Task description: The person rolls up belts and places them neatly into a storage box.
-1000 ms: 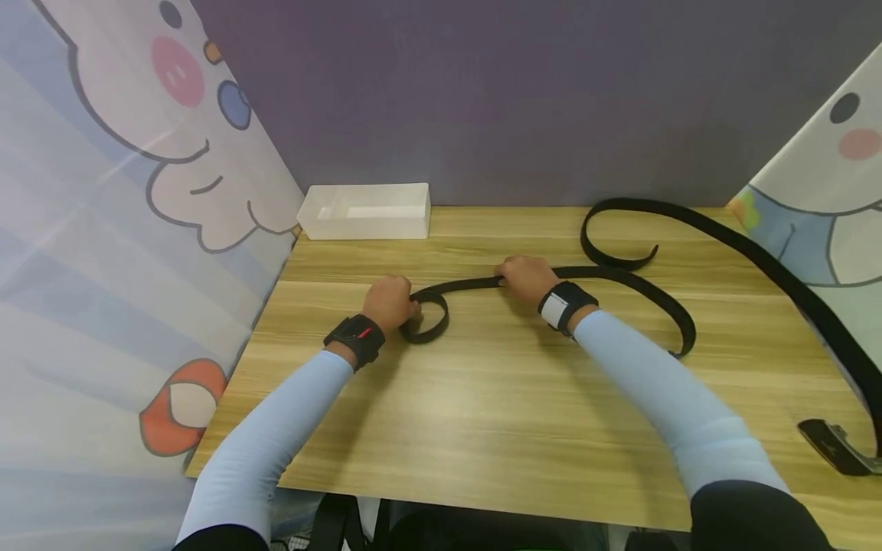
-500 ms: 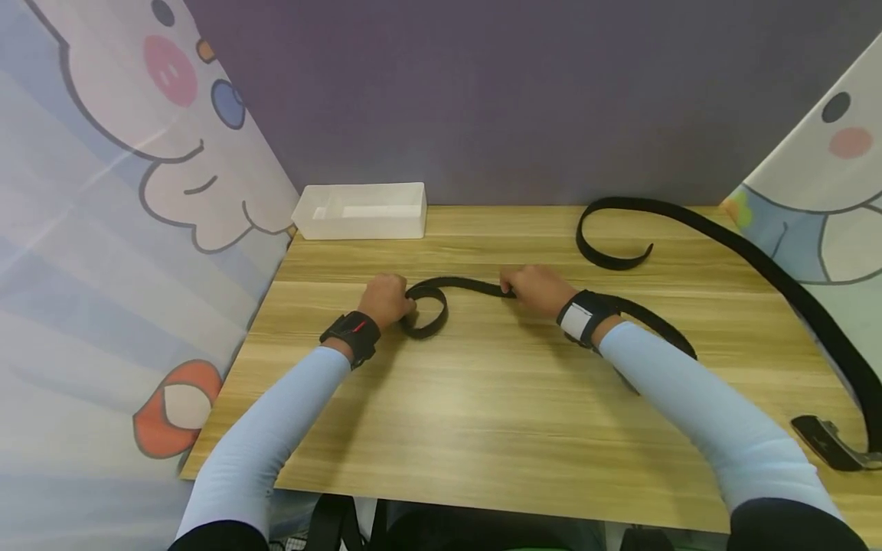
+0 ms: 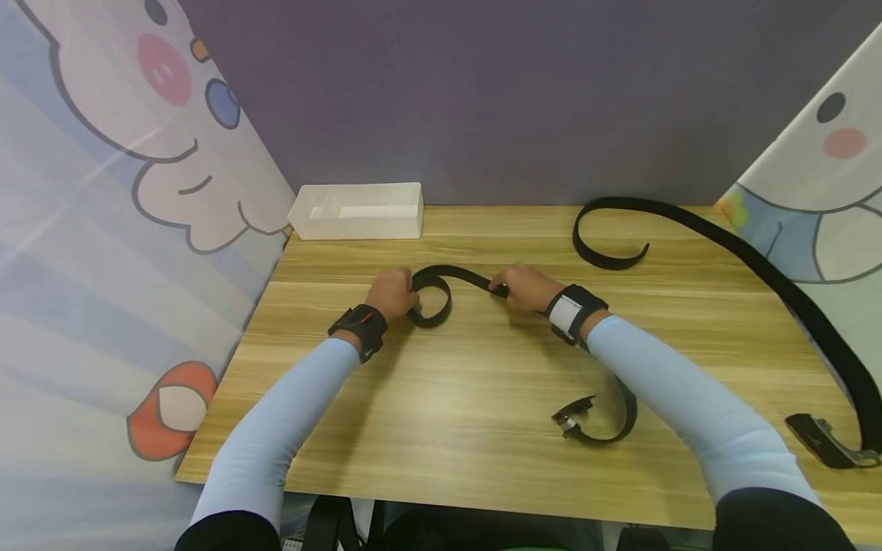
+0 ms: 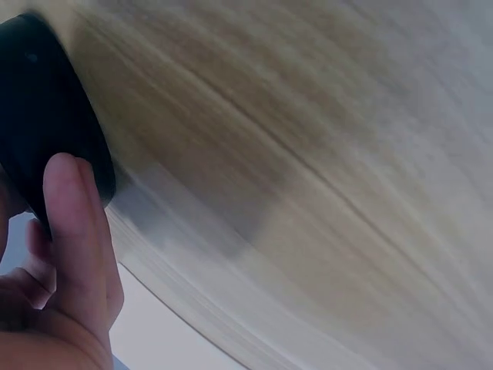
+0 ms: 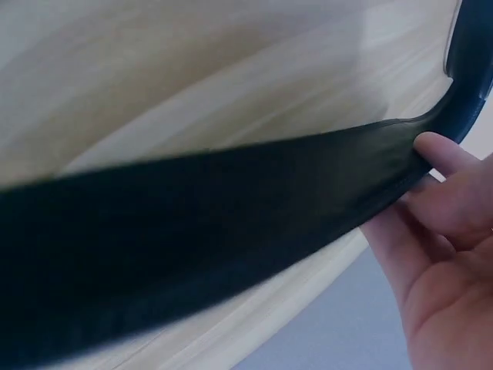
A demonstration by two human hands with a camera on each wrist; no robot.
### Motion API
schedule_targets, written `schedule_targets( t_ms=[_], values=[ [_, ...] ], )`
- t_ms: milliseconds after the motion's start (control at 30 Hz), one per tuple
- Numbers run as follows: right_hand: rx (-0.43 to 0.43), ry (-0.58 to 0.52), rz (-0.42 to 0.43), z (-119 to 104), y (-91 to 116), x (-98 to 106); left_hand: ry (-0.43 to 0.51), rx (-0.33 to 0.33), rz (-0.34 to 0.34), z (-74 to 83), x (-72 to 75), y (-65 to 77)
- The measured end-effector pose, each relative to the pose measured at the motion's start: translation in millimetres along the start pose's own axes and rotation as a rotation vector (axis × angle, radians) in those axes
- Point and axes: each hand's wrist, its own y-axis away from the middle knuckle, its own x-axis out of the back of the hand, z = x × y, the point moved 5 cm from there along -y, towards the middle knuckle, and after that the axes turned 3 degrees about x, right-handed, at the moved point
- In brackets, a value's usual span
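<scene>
A black belt (image 3: 458, 273) stretches between my two hands near the middle of the table. My left hand (image 3: 393, 294) pinches it where its end loops into a ring; in the left wrist view a finger and thumb press on the dark strap (image 4: 46, 100). Farther along, my right hand (image 3: 529, 288) pinches the strap, and the right wrist view shows the belt (image 5: 231, 216) running flat from thumb and fingers. Beyond that hand the belt passes under the right forearm and curves toward me, ending in a buckle (image 3: 568, 419) on the table.
A second black belt (image 3: 758, 264) lies along the right side, its tip curled at the back and its buckle (image 3: 830, 444) near the right front. A white open box (image 3: 356, 222) stands at the back left. A grey wall (image 3: 496, 99) rises behind the wooden table (image 3: 441, 428).
My right hand shifted right and down, then slightly back left, still pinching the belt. The belt's buckle end has swung toward the front and shows left of the forearm. My left hand barely moved.
</scene>
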Motion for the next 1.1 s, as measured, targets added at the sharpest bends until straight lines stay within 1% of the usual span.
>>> schedule_targets(
  t_ms=[133,233,300,367,467,700,867,1100],
  values=[
    [-0.023,-0.063,-0.058,2,-1,3,-0.003,0.004,0.008,0.7,-0.6,-3.5],
    [-0.015,-0.087,-0.091,3,0,4,-0.020,0.006,0.017,1.8,-0.4,-6.1],
    [-0.009,-0.101,-0.108,2,1,4,-0.024,0.015,0.012,3.4,0.2,-7.1],
    [0.010,-0.109,-0.109,2,1,3,-0.026,0.025,0.006,4.8,0.7,-8.1],
    [0.050,-0.100,-0.089,1,0,2,-0.023,0.037,0.003,6.7,0.1,-10.2],
    [0.126,-0.015,-0.042,-4,-6,-5,-0.009,0.048,0.007,8.8,-7.5,-18.1],
    [0.175,0.052,0.022,-9,-10,-8,0.001,0.064,0.009,11.3,-8.3,-20.5],
    [0.263,0.226,0.103,-28,-2,-12,0.012,0.070,-0.007,14.5,-6.6,-22.5]
  ],
)
